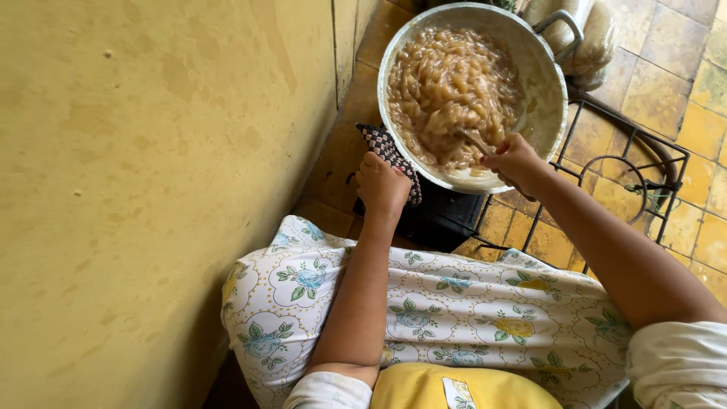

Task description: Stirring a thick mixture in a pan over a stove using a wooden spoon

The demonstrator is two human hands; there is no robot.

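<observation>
A large round metal pot [547,83] stands at the top of the view, tilted a little toward the person, filled with a thick, glossy mass of pale brown strands in syrup [450,91]. The right hand [515,160] is at the pot's near rim, its fingers clenched around the handle of a wooden spoon [475,141] whose working end is sunk in the brown mass – only a short length of the handle shows. The left hand [382,184] is at the pot's left side, closed on a checked pot-holder cloth [388,148] and pressing it against the pot's outer wall; whether a handle lies under the cloth cannot be told.

The pot rests on a low black burner [443,216], and beside it to the right a black wire stand [628,163] sits on the worn yellow floor tiles [704,129]. A loop handle [564,30] shows on the pot's far right rim, and just behind it lies a pale sack-like bundle [594,38].

A yellow painted wall [151,189] fills the left side. In the foreground the person's lap is covered by a white cloth with blue and yellow flower print [454,303] – a yellow garment edge [454,386] shows at the bottom.
</observation>
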